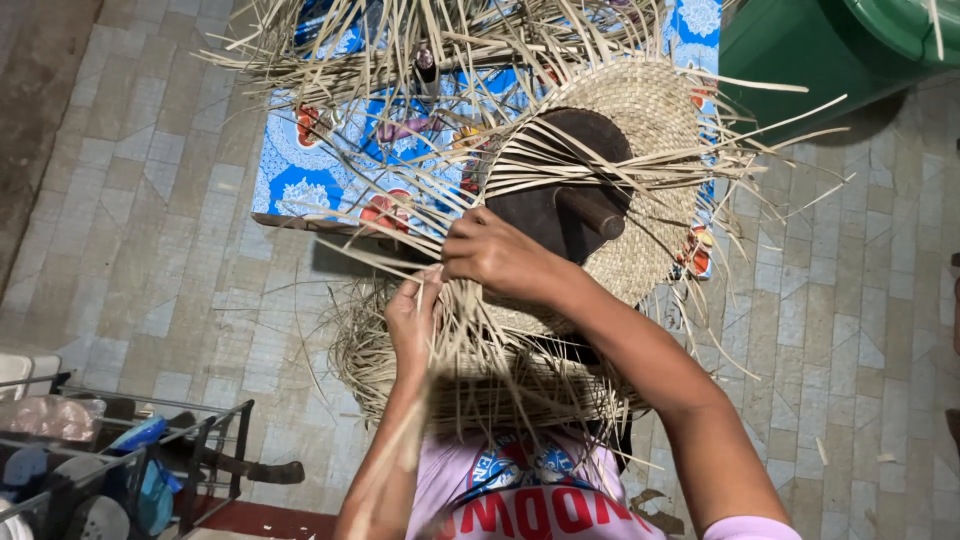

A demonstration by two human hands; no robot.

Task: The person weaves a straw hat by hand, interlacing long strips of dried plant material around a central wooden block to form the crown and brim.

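Note:
A half-woven straw hat point(650, 130) is stretched over a dark round wooden block point(545, 205) with a short peg, tilted toward me. Loose pale straw strips point(470, 350) fan out from its edge in all directions. My right hand point(495, 255) is closed over a bundle of strips at the hat's near edge. My left hand point(415, 315) pinches a few strips just below and left of it. A second woven straw piece point(365, 355) lies under my arms, against my lap.
A low table with a blue patterned cloth point(300, 170) stands behind the hat, with more straw piled on it. A green plastic bin point(820, 50) is at top right. A metal rack with dishes point(110, 460) sits at bottom left. The floor is tiled.

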